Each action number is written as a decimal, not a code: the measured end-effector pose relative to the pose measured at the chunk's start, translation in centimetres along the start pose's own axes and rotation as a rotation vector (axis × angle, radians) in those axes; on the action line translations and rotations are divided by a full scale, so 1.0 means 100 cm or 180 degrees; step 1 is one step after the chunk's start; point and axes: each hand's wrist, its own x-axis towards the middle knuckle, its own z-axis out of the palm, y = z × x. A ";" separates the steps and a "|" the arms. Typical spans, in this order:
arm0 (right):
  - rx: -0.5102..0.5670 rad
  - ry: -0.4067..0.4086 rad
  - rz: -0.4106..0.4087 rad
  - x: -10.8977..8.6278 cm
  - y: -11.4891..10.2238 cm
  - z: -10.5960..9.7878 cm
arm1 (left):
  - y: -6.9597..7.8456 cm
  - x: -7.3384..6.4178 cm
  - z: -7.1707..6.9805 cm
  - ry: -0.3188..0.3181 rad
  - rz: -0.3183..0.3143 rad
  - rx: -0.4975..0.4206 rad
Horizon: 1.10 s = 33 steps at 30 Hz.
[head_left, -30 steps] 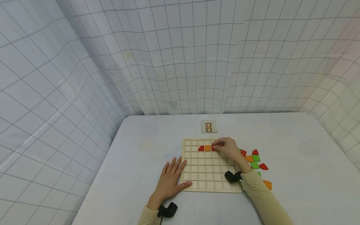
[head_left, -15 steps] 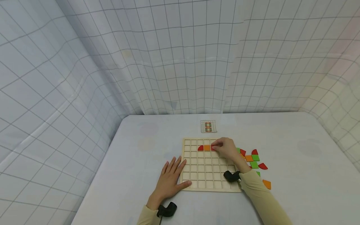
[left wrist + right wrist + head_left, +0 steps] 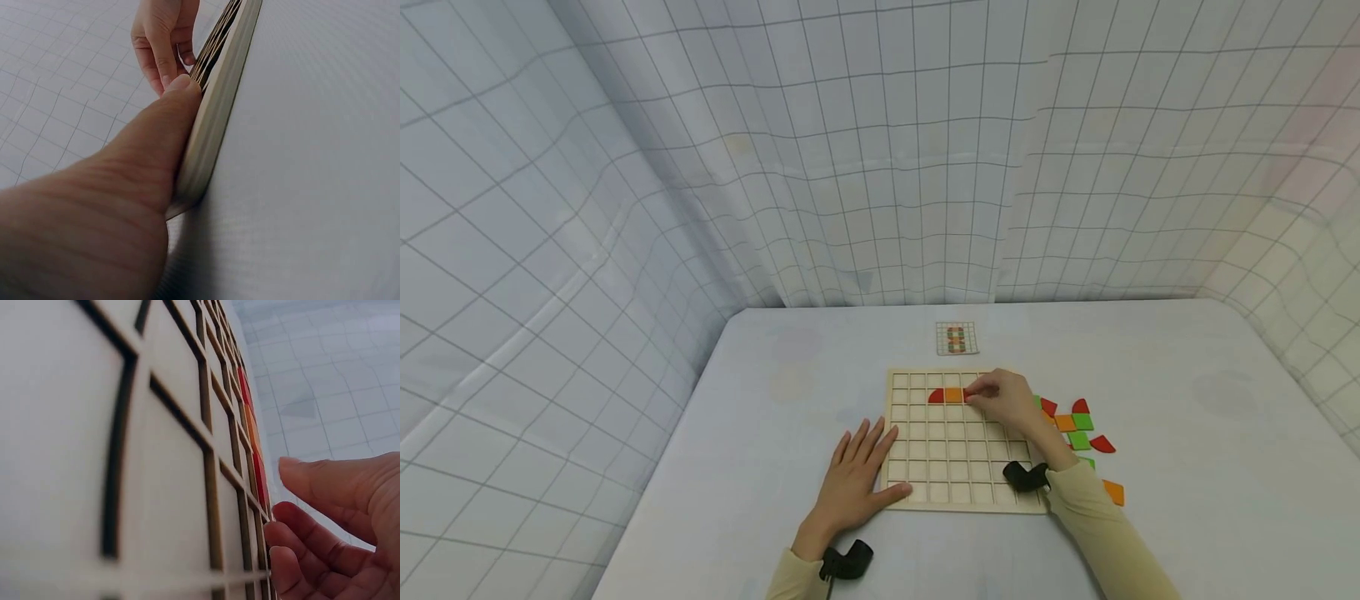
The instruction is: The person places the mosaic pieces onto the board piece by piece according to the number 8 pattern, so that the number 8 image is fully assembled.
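A wooden grid board (image 3: pixel 938 450) lies on the table. My left hand (image 3: pixel 850 487) is spread flat at its left side, fingertips on the edge and thumb over the front-left corner. My right hand (image 3: pixel 1009 402) is over the board's upper part, fingers loosely bent beside a red quarter-round tile (image 3: pixel 260 478). In the right wrist view that tile sits in its cell, with the thumb and fingers apart and nothing between them. To its left are an orange square tile (image 3: pixel 953 395) and another red quarter-round tile (image 3: pixel 936 396) in adjoining cells.
Several loose green, red and orange tiles (image 3: pixel 1079 440) are scattered right of the board, partly hidden by the right forearm. A small pattern card (image 3: pixel 957 338) lies behind the board. White gridded curtains (image 3: pixel 880 167) surround the table.
My right hand stays at the second red tile and has shifted slightly right and nearer, its fingers loosening from the tile. The left hand has stayed in place.
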 end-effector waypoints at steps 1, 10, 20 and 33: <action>-0.0016 0.0031 -0.0044 -0.002 0.001 -0.002 | 0.000 0.000 0.000 -0.0012 -0.0003 -0.0005; -0.0059 0.0198 0.0126 -0.017 0.012 -0.038 | 0.000 -0.001 -0.001 -0.0020 -0.0044 0.0002; -0.0328 -0.0223 0.0500 -0.029 0.023 -0.068 | 0.002 -0.001 -0.001 -0.0026 -0.0056 -0.0029; -0.0538 -0.0212 0.0347 -0.031 0.035 -0.068 | 0.001 -0.001 0.000 -0.0038 -0.0060 0.0013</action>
